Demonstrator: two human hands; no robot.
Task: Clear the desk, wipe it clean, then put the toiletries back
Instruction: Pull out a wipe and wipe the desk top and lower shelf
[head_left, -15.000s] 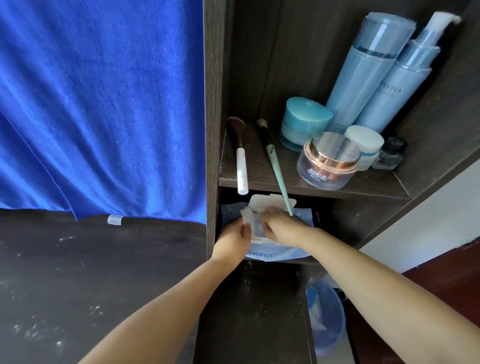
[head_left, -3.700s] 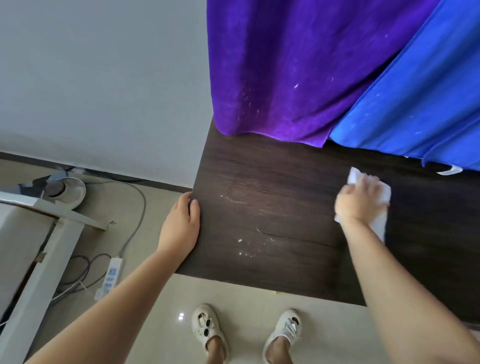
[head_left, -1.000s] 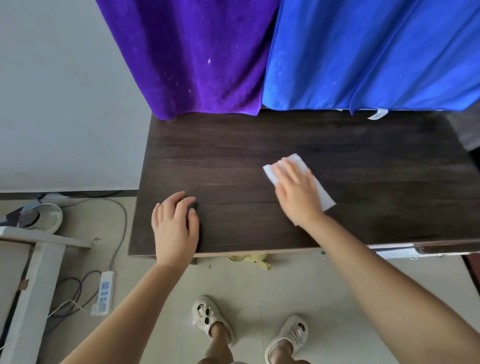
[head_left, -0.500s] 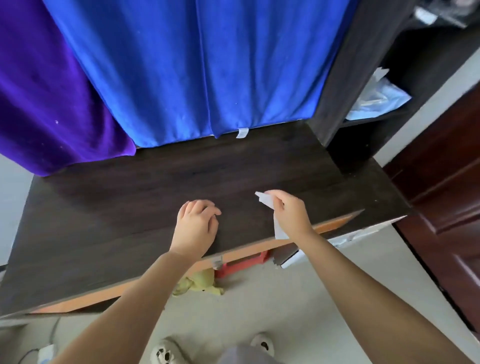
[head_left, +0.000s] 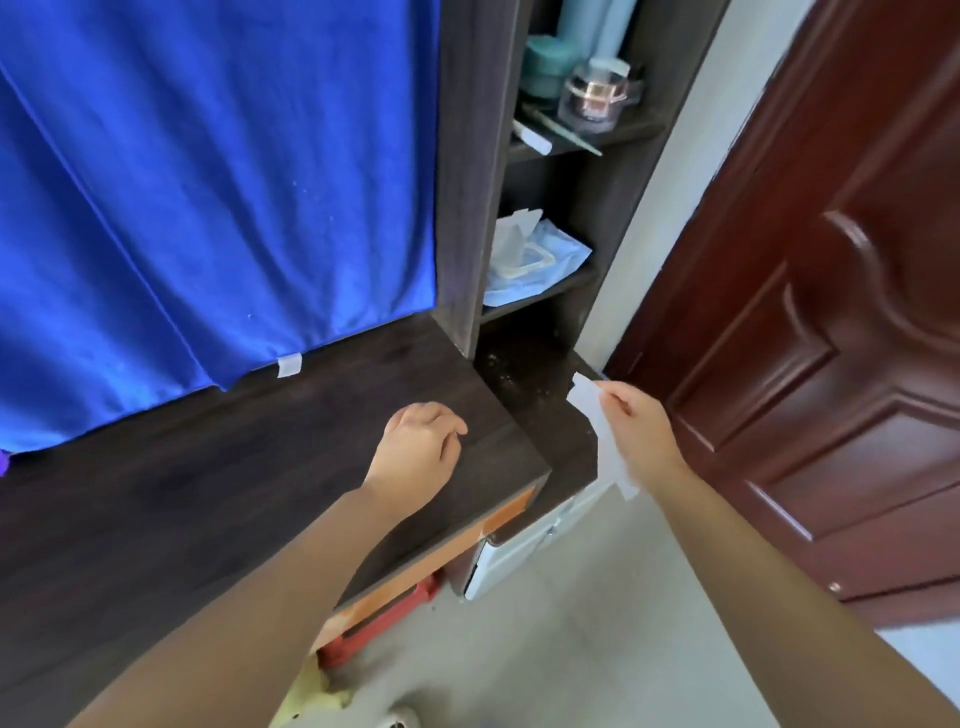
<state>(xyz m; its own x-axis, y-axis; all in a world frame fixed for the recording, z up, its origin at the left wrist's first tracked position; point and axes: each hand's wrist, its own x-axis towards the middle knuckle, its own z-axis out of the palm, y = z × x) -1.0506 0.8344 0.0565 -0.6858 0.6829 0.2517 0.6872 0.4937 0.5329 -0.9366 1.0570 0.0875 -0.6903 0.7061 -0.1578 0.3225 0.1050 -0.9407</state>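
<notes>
Dark wood-grain tabletop (head_left: 218, 493) fills the lower left, and its 9 o'clock part runs out of the frame. Blue cloth (head_left: 208, 182) hangs over its far edge and hides all behind it. On the shelf unit (head_left: 467, 156) at 1 o'clock the toiletries (head_left: 582, 78) are cut off by the top border and blurred; the wipes pack (head_left: 530, 260) lies one shelf lower. The left hand (head_left: 421, 457) rests on the tabletop near its right corner, fingers curled loosely, holding nothing. The right hand (head_left: 631, 431) pinches a white wipe (head_left: 602, 431) off the tabletop, at 3 o'clock from the left hand, above the lower side ledge (head_left: 535, 405). This ledge shows pale specks. A red-brown door (head_left: 831, 312) stands close at the right, and bare floor (head_left: 545, 649) lies open below.
</notes>
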